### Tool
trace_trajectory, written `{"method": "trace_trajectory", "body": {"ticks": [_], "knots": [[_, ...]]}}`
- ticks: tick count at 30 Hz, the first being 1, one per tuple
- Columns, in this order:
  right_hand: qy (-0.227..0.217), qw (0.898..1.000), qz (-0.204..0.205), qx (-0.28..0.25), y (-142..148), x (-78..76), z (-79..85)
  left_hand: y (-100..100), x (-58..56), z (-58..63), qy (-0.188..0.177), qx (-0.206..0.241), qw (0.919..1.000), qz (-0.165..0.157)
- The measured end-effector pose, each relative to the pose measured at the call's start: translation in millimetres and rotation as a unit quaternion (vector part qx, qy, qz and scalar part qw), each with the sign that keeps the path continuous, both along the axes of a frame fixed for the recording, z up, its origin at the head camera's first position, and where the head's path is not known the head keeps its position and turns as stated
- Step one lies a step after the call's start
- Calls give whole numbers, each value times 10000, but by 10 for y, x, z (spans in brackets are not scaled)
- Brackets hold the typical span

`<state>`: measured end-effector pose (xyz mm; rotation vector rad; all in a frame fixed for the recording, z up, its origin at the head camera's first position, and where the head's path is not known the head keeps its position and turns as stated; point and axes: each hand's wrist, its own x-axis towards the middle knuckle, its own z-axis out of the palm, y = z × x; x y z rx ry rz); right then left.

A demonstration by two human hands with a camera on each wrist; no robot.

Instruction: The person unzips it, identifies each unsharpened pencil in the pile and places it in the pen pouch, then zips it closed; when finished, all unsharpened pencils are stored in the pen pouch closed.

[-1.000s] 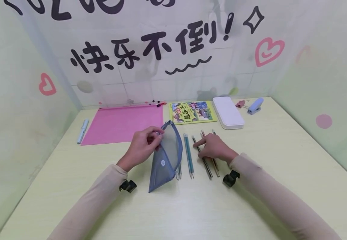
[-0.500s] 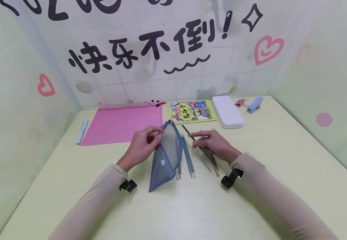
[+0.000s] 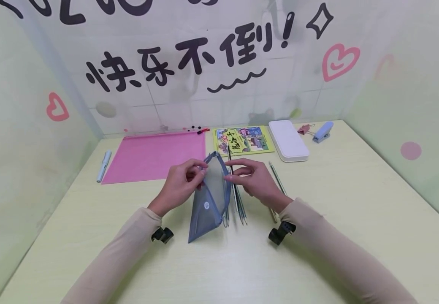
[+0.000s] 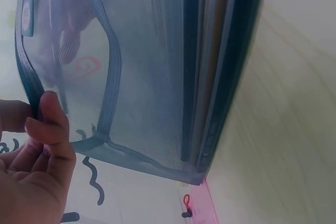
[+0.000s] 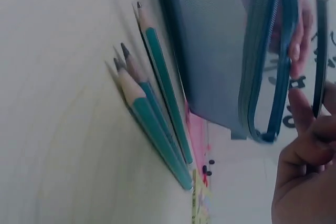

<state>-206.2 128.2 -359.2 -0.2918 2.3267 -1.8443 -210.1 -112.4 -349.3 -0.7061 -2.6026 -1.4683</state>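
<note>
My left hand (image 3: 181,179) pinches the edge of a blue mesh zip pouch (image 3: 203,215), which stands upright with its mouth gaping. Several long, thin pencil-like things (image 4: 212,51) lie inside, along its lower side. Between the fingers of my right hand (image 3: 259,181) is a dark pencil (image 5: 321,51), steeply tilted beside the pouch's mouth. Fingertips of that hand are close to the pouch's right edge; whether they touch it I cannot tell. Three teal pencils (image 5: 163,142) lie on the table beside the pouch. A green pencil (image 3: 277,177) and a brown one (image 3: 273,215) are partly hidden by my right hand and wrist.
Along the back of the table (image 3: 227,266) lie a pink zip folder (image 3: 155,158), a yellow picture book (image 3: 261,145), a white case (image 3: 289,141), a binder clip (image 3: 304,130) and a blue stapler (image 3: 323,132). A light-blue pen (image 3: 104,166) lies at the left. Walls enclose three sides.
The right hand has picked the dark pencil up from the table and carried it left to the pouch, turning it steeper. My left hand and the pouch have stayed in place.
</note>
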Motion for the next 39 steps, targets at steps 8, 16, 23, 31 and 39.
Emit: {"method": "trace_trajectory", "body": {"ticks": [8, 16, 23, 31, 39], "knots": [[1036, 9907, -448, 754, -309, 65, 24, -13, -4, 3, 35, -16, 10000, -11], [1250, 9803, 95, 1524, -399, 146, 41, -21, 4, 14, 136, -35, 9999, -2], [1332, 9661, 874, 2033, -409, 125, 82, -32, 11, 4, 160, -30, 9999, -25], [1629, 9675, 210, 1923, -132, 26, 130, -40, 11, 11, 173, -58, 9998, 0], [1328, 9658, -371, 2194, 450, -136, 98, -40, 18, 10, 160, -36, 9999, 9]]}}
